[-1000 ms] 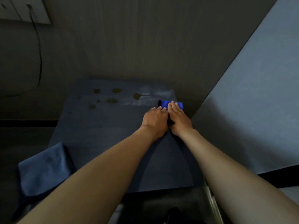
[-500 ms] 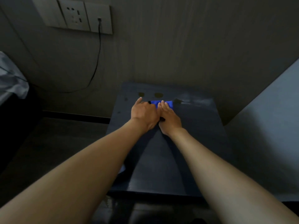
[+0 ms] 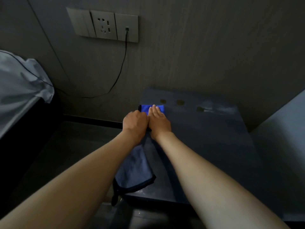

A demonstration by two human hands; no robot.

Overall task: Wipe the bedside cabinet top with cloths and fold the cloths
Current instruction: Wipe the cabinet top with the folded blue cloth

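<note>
Head view: person is leaning over a dark bedside cabinet top (image 3: 214,138) set against a grey wall; both bare forearms are reaching forward to its far left corner
Cabinet top: dull smear and several dark round spots (image 3: 180,102) are showing along the far edge, right of the hands; judged not yet wiped there
Grey cloth (image 3: 134,171): lying loose on the near left part of the top, one corner hanging over the front edge, partly under the left forearm; no hand is touching it; looks unfolded or half folded
Blue cloth (image 3: 152,108): sitting at the far left of the top, near the wall; only a short strip is showing beyond the fingers
Blue cloth axis: long axis is running left to right, roughly parallel to the back wall; dark trimmed end is pointing left
Left hand (image 3: 134,122): curled knuckles-up on the cloth's left end; whether it is pinching fabric I cannot tell
Right hand (image 3: 159,120): lying flat, fingers straight, pressing the cloth down, gripping nothing
Step in hand (judgement): wiping with both hands on the blue cloth
Doing it well: keeping palm pressure even, keeping the cloth flat, working the strokes rightward over the spots, overlapping each pass
Risk (judgement): left forearm is passing over the grey cloth and could drag it off the front edge
</note>
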